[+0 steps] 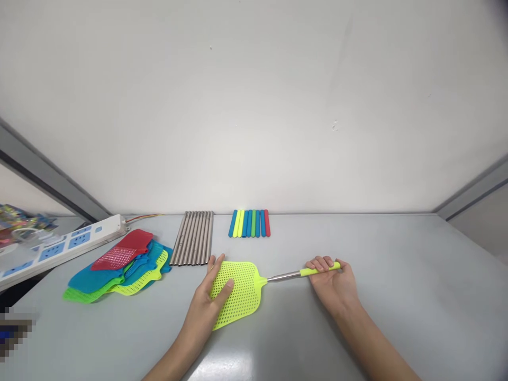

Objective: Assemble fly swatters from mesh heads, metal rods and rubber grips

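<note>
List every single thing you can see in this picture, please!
Fly swatter: one, yellow-green with a silver shaft, between the hands
Swatter heads: overlapping, can't count; red, blue, green, yellow-green; pile on the left
Metal tubes: about nine, silver, back row
Grip sleeves: about nine; blue, yellow, green, red; right of the tubes
Power strip: one, white with blue sockets, left
Wires: a few, red and yellow, behind the strip
Packets: uncountable, multicoloured, far left
Pixelated patch: one, unclear, lower left
Table: one, grey, underneath
Wall: one, whitish, behind
Left hand: one, bare, at swatter's net
Right hand: one, bare, around swatter's grip
</note>
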`<state>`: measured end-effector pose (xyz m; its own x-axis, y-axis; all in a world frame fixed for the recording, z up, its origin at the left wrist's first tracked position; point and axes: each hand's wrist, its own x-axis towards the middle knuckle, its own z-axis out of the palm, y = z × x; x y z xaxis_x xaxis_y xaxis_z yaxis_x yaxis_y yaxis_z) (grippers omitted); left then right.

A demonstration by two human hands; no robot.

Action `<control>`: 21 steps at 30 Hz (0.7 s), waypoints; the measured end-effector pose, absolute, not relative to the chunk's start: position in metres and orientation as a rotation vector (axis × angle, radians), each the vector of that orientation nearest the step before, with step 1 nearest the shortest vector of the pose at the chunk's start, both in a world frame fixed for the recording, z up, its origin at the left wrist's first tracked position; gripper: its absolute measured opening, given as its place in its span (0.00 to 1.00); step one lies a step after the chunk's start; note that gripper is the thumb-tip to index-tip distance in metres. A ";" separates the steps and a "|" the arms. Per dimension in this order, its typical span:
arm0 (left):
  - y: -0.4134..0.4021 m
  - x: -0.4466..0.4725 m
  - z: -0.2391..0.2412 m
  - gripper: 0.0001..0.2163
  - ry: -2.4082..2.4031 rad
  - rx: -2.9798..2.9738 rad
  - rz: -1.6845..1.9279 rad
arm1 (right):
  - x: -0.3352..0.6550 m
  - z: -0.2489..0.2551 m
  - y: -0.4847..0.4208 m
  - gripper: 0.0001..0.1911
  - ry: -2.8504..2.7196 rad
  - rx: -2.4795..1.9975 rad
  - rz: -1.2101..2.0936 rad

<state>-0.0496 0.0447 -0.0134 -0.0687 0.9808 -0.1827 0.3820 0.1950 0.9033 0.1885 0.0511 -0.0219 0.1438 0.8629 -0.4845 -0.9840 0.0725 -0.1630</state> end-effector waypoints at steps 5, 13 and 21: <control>0.043 -0.046 -0.010 0.22 1.618 1.271 0.915 | 0.189 -0.022 0.050 0.09 0.296 -0.509 1.427; 0.042 -0.047 -0.012 0.23 1.633 1.264 0.895 | 0.189 -0.020 0.052 0.09 0.315 -0.513 1.433; 0.041 -0.050 -0.018 0.21 1.622 1.367 0.930 | 0.189 -0.020 0.051 0.08 0.302 -0.524 1.424</control>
